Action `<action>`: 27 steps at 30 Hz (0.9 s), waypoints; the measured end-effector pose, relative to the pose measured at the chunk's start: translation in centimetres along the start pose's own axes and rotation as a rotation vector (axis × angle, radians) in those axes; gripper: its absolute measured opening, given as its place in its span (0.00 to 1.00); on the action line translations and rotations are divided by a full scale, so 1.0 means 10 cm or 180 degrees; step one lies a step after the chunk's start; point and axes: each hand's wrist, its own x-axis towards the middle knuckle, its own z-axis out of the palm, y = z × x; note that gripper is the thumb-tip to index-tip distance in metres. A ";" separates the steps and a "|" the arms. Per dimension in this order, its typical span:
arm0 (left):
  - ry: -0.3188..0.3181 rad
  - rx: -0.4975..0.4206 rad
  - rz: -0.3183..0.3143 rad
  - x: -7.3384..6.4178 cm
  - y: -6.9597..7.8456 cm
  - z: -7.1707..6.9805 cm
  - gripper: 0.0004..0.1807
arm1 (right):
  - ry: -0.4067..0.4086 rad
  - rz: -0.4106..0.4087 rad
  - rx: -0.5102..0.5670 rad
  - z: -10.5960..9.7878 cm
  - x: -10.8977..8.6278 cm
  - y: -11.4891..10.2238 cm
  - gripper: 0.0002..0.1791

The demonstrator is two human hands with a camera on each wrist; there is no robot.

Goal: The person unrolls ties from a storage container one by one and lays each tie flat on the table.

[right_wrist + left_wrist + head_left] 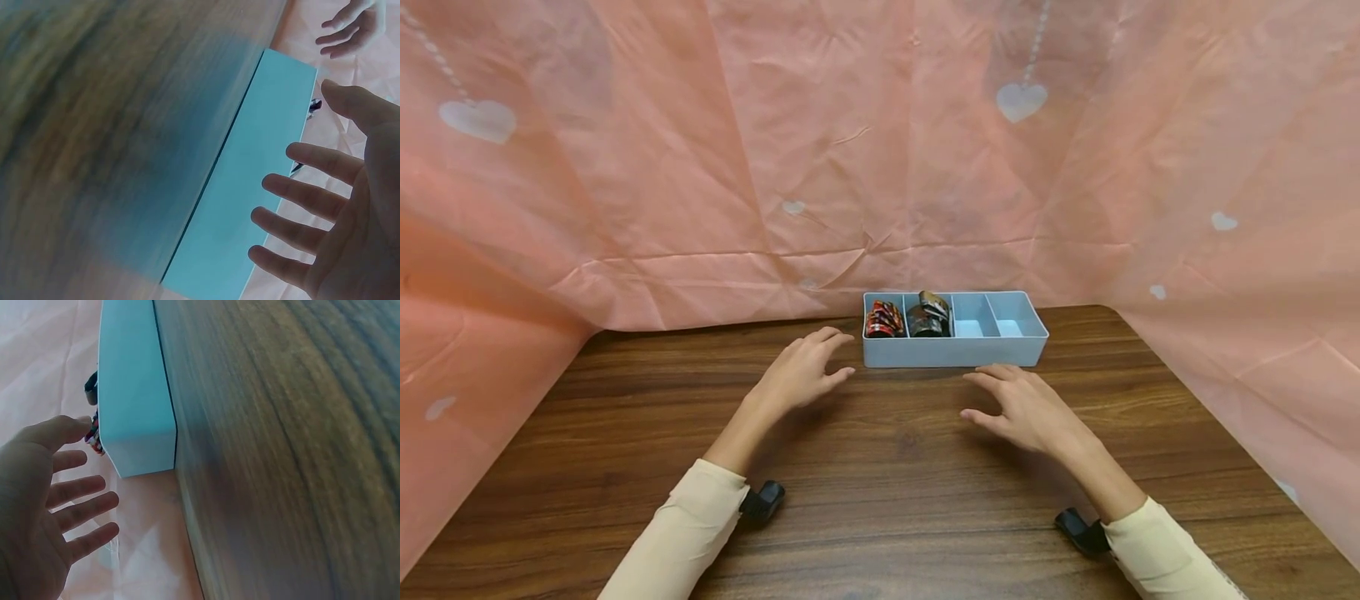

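Note:
A light blue box [955, 352] divided into compartments sits at the back of the wooden table. Red patterned packets or bands [884, 320] fill its leftmost compartment. Dark and brown rolled pieces [929, 317] lie in the one beside it, one poking above the rim; their kind is too small to make out. The two right compartments hold nothing. My left hand [801, 371] hovers left of the box, fingers spread and nothing in it. In front of the box's right half is my right hand [1026, 408], also empty, fingers apart and relaxed.
Pink fabric [880, 150] with pale hearts hangs behind and along both sides of the table [895, 500]. A black wrist mount [763, 502] sticks out under the left sleeve, another black mount [1082, 533] under the right.

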 end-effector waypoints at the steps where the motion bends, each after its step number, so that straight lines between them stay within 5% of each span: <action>1: -0.0006 0.0012 0.0003 0.01 0.00 0.00 0.29 | 0.0004 -0.0005 0.0004 0.00 0.00 0.00 0.29; 27: 0.0005 0.0152 0.0071 0.14 0.04 0.03 0.27 | -0.0060 0.0051 -0.0069 0.03 0.06 -0.04 0.29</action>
